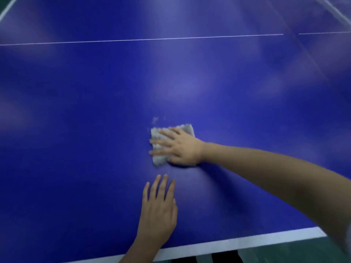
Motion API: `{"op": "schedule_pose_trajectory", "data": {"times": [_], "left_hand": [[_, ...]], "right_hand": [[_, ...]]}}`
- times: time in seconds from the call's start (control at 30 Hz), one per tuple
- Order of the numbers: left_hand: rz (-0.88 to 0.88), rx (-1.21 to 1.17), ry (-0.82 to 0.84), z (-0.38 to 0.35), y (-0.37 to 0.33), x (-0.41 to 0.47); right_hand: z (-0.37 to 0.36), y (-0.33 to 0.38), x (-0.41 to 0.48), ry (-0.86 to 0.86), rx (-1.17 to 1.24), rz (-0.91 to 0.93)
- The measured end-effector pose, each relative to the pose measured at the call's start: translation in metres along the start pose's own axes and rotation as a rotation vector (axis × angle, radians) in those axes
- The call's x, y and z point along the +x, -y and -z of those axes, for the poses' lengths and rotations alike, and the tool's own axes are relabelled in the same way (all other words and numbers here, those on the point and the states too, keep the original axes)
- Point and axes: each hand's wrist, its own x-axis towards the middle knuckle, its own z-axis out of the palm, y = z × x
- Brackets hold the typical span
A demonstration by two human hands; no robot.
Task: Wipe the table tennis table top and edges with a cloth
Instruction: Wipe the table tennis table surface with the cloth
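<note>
A blue table tennis surface [76, 111] fills almost the whole view, seen from above. At 11 o'clock a white edge stripe [6, 9] cuts the corner. A thin white line [133, 39] runs across the blue from 9 o'clock to 3 o'clock, high in the view.

At 6 o'clock the left hand [158, 207] lies palm down on the blue, its fingers [160, 185] straight, slightly spread and grasping nothing. Just beyond it, toward 12 o'clock and apart from it, a pale grey folded cloth [159, 160] lies flat near the middle of the view. The right hand [182, 147] presses down on the cloth, its fingers [161, 143] stretched out flat across it and pointing to 9 o'clock, not curled round it. The bare right forearm comes in from 4 o'clock.

A broad white border [228, 242] marks the near edge at 5 o'clock, with green floor [275, 251] beyond it. At 1 o'clock, blurred pale streaks [334, 10] may be the net.
</note>
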Motion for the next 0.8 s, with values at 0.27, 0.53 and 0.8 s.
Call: {"op": "schedule_pose_trajectory", "data": {"times": [0.27,0.53,0.8], "left_hand": [[0.001,-0.020,0.029,0.004,-0.003,-0.003],[0.000,-0.009,-0.011,0.002,-0.004,-0.003],[-0.001,-0.005,0.043,0.002,-0.003,-0.001]], "right_hand": [[-0.017,-0.025,-0.165,-0.039,0.146,-0.725],[-0.025,-0.007,-0.157,-0.185,0.202,-1.538],[0.000,0.062,0.087,-0.130,0.208,-0.616]]}}
